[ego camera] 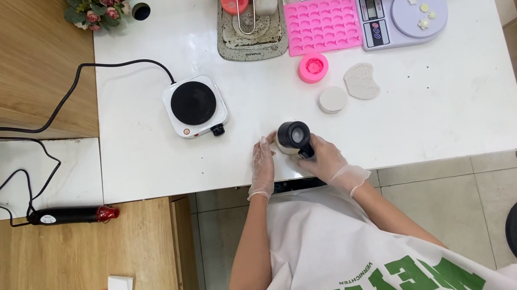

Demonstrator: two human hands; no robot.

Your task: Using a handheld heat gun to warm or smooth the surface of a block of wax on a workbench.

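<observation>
Two gloved hands are seen at the near edge of the white worktop [132, 153], closed around a small black cup [293, 137]. The cup's handle side is gripped by the right hand [326, 160], fingers curled; the cup's other side is touched by the left hand [263, 165], its fingers only loosely bent. Beyond the cup, slightly to its right, lie a round white disc [333, 99] and a pink round mould [313, 67]. Beyond the cup to its left sits a small electric hotplate [195, 106].
</observation>
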